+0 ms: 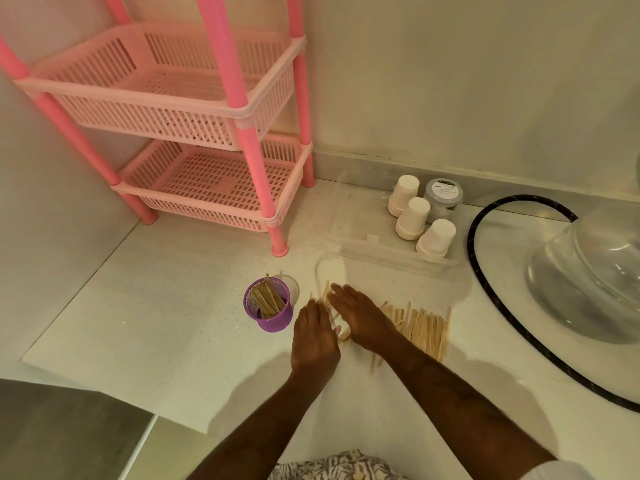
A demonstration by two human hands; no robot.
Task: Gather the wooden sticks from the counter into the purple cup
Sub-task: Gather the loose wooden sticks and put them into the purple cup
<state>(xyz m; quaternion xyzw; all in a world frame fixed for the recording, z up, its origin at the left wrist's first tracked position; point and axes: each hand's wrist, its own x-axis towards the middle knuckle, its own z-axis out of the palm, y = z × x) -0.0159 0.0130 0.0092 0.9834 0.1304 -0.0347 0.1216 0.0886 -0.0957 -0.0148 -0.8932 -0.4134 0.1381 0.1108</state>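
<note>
Both hands lie flat with fingers straight, left hand (314,336) and right hand (360,318) seemingly corralling wooden sticks (420,329) on the counter (156,323), purple cup (268,303) at their ten o'clock, holding some sticks

No readable text anywhere. Only candidate: the lidded grey jar (443,199) at 1 o'clock on the counter (173,323), just behind the white paper cups (414,218). Its lid carries a small dark mark and faint print lines, too small and blurred to read. No brands, numbers or signs legible elsewhere.
</note>
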